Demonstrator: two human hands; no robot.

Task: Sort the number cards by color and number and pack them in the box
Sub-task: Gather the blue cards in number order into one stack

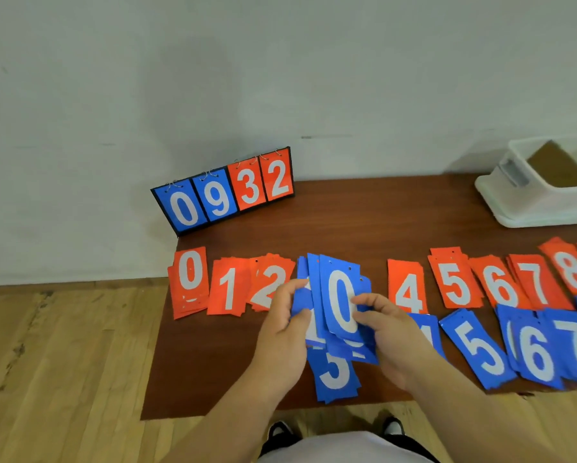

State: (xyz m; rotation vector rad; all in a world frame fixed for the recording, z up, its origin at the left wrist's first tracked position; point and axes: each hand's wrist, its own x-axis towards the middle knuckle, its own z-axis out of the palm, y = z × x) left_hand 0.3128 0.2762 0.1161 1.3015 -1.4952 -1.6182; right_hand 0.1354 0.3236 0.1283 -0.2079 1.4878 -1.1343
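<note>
The left hand (285, 329) and right hand (385, 332) pinched the fanned blue cards (330, 279) mid-frame. Squaring their edges first looked wise.

Left hand (284, 329) and right hand (387, 332) — forearms converging — both pinch blue cards (342, 300).

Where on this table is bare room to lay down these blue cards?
Bare table lies behind the red row, between the scoreboard and the white box, and front left, before the red 0 pile and red 1 pile. The right side is crowded with overlapping piles.
</note>
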